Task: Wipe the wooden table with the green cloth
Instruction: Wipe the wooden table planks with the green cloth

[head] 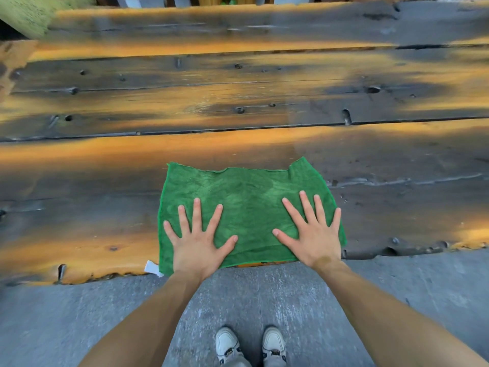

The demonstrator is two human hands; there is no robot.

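Observation:
The green cloth (246, 197) lies spread flat on the wooden table (238, 102), at its near edge. My left hand (197, 242) presses flat on the cloth's near left part, fingers spread. My right hand (312, 231) presses flat on its near right part, fingers spread too. Neither hand grips the cloth; both palms rest on top. A small white tag (153, 268) sticks out at the cloth's near left corner. The table is made of rough dark and orange planks with knots and cracks.
The table's near edge (105, 276) is ragged and runs across the view. Below it is grey concrete floor (264, 300) with my white shoes (250, 345). A pale green object (29, 14) sits at the far left corner.

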